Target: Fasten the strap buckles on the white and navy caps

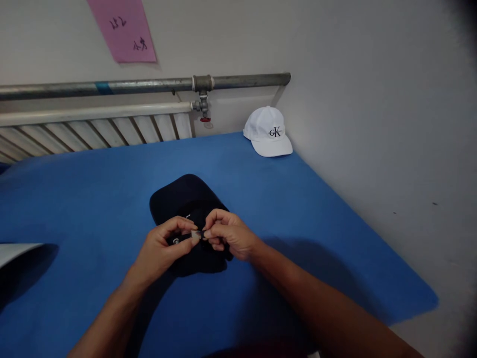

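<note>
A dark cap [186, 191] lies on the blue table cover [112, 199], its brim pointing to the back left and its inside and strap facing up. My left hand [164, 246] pinches a small metal buckle [195, 233] on the cap's strap between thumb and forefinger. Close on its right, my right hand [231, 233] has thumb and forefinger closed on the dark end of the strap beside the buckle. Both hands rest over the cap and hide part of it.
A white cap [266, 129] with dark letters sits at the back right corner by the wall. Behind the table are a radiator [149, 130], a metal pipe [149, 85] and a pink paper [124, 30]. A pale curved object [17, 251] shows at the left edge.
</note>
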`<state>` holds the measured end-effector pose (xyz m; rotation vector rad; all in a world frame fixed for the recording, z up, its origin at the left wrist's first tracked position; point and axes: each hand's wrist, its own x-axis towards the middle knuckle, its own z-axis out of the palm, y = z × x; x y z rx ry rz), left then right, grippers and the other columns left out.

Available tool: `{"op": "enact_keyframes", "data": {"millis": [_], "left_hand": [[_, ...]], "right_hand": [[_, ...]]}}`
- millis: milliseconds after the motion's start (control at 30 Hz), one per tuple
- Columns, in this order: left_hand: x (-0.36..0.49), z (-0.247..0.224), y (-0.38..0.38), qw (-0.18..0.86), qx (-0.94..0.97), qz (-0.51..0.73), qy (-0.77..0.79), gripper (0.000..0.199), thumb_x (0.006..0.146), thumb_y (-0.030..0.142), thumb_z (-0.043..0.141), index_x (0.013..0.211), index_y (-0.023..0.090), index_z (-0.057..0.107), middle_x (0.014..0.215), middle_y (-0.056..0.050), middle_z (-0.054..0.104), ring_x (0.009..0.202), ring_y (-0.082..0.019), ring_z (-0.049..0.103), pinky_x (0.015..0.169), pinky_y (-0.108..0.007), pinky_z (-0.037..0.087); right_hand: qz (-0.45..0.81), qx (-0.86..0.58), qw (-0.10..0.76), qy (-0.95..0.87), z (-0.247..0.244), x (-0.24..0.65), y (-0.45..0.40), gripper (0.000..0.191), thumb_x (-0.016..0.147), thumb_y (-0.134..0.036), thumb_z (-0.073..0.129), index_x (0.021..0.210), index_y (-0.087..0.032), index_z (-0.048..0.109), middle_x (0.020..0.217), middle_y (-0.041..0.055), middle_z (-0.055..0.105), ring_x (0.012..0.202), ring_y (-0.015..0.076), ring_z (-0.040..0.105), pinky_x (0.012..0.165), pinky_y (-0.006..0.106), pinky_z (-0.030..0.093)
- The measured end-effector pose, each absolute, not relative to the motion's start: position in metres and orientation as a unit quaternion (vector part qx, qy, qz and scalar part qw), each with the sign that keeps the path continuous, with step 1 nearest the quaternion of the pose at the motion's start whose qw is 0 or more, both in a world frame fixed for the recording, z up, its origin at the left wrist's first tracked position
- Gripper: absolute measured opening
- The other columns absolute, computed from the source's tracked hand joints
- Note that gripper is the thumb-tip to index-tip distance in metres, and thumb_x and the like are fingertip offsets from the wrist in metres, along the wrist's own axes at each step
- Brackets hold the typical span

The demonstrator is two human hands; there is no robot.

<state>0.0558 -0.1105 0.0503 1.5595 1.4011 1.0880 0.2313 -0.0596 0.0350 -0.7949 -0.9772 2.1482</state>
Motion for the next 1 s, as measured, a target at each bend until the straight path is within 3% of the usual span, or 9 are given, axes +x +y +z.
{"op": "enact_keyframes", "data": {"millis": [233, 333, 467, 667, 867, 1000], "left_hand": [[0.051, 0.057, -0.111, 0.428, 0.597, 0.392, 0.553, 0.017, 0.072, 0.028, 0.074, 0.087, 0.022, 0.071, 0.074, 0.001, 0.064, 0.065, -0.012, 0.054, 0.058, -0.024, 0.045], [0.047, 0.056, -0.110, 0.483, 0.572, 0.376, 0.546, 0.023, 0.073, 0.028, 0.072, 0.096, 0.023, 0.070, 0.079, 0.000, 0.067, 0.071, -0.014, 0.059, 0.062, -0.025, 0.047], [0.045, 0.051, -0.109, 0.533, 0.518, 0.386, 0.546, 0.014, 0.076, 0.031, 0.072, 0.086, 0.022, 0.068, 0.082, -0.001, 0.067, 0.072, -0.014, 0.060, 0.065, -0.026, 0.048], [0.047, 0.053, -0.108, 0.563, 0.504, 0.372, 0.540, 0.019, 0.073, 0.033, 0.076, 0.079, 0.020, 0.065, 0.076, 0.001, 0.064, 0.069, -0.012, 0.057, 0.066, -0.025, 0.045], [0.048, 0.057, -0.110, 0.572, 0.517, 0.296, 0.564, 0.031, 0.079, 0.047, 0.070, 0.071, 0.019, 0.061, 0.057, 0.007, 0.041, 0.052, -0.009, 0.033, 0.049, -0.022, 0.024], [0.047, 0.058, -0.111, 0.597, 0.514, 0.271, 0.553, 0.033, 0.081, 0.050, 0.066, 0.070, 0.019, 0.059, 0.056, 0.007, 0.033, 0.050, -0.009, 0.026, 0.048, -0.024, 0.018]], "right_hand": [[0.819, -0.298, 0.323, -0.368, 0.028, 0.231, -0.060, 0.016, 0.059, -0.012, 0.067, 0.067, -0.019, 0.055, 0.049, -0.0082, 0.047, 0.045, 0.0051, 0.039, 0.041, 0.017, 0.027], [0.832, -0.281, 0.331, -0.344, 0.025, 0.233, -0.056, 0.018, 0.059, -0.013, 0.069, 0.068, -0.019, 0.054, 0.051, -0.0084, 0.047, 0.045, 0.0048, 0.037, 0.041, 0.017, 0.026], [0.826, -0.288, 0.333, -0.353, 0.022, 0.233, -0.054, 0.020, 0.060, -0.014, 0.071, 0.069, -0.019, 0.055, 0.052, -0.0076, 0.049, 0.047, 0.0055, 0.039, 0.042, 0.017, 0.027], [0.819, -0.280, 0.324, -0.383, 0.020, 0.229, -0.058, 0.018, 0.063, -0.015, 0.070, 0.071, -0.019, 0.055, 0.051, -0.0083, 0.048, 0.045, 0.0057, 0.039, 0.041, 0.018, 0.029], [0.770, -0.294, 0.329, -0.461, 0.024, 0.230, -0.061, 0.013, 0.065, -0.015, 0.066, 0.071, -0.019, 0.056, 0.049, -0.0089, 0.048, 0.042, 0.0056, 0.041, 0.042, 0.018, 0.032], [0.748, -0.311, 0.318, -0.493, 0.025, 0.229, -0.061, 0.010, 0.065, -0.016, 0.064, 0.071, -0.019, 0.056, 0.049, -0.0088, 0.050, 0.041, 0.0057, 0.043, 0.041, 0.018, 0.033]]}}
